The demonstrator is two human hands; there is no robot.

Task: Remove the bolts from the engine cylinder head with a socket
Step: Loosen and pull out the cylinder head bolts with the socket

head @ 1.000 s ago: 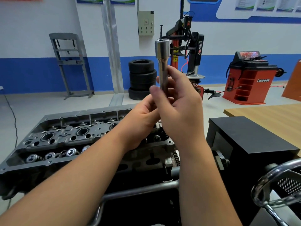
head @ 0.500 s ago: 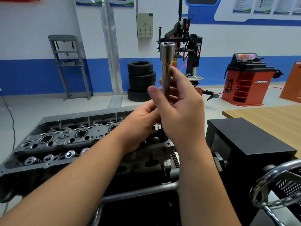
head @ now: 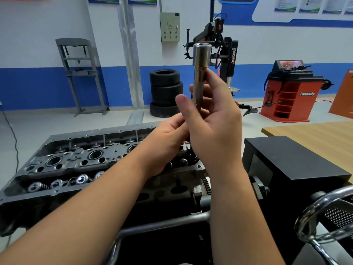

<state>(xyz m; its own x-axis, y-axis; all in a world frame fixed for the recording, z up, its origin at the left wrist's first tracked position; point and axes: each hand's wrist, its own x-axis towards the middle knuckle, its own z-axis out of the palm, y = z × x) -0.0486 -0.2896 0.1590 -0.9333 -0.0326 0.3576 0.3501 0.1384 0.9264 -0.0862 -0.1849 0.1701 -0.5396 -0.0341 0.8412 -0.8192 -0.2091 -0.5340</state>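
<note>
Polished steel, round and long, the socket (head: 200,73) stands upright in front of the person, its wider open mouth at the top and its slimmer shank running down into both hands. The right hand (head: 214,129) curls round the shank, thumb (head: 184,106) on the near side and fingers (head: 216,83) wrapped behind it, so the flared head sits above the fingertips. The left hand (head: 168,142) is tucked just below and beside the right thumb, its fingers bent in toward the lower end of the tool; whether they actually grip it cannot be told, since the right hand hides that end. Beneath both wrists lies the cylinder head (head: 80,161), dark grey cast metal, rough and matte, with round bores, small holes and shiny coiled valve springs (head: 57,183) along its near edge. Against a second ago, the grip looks the same and the socket is held just as upright; only the view has shifted slightly.
</note>
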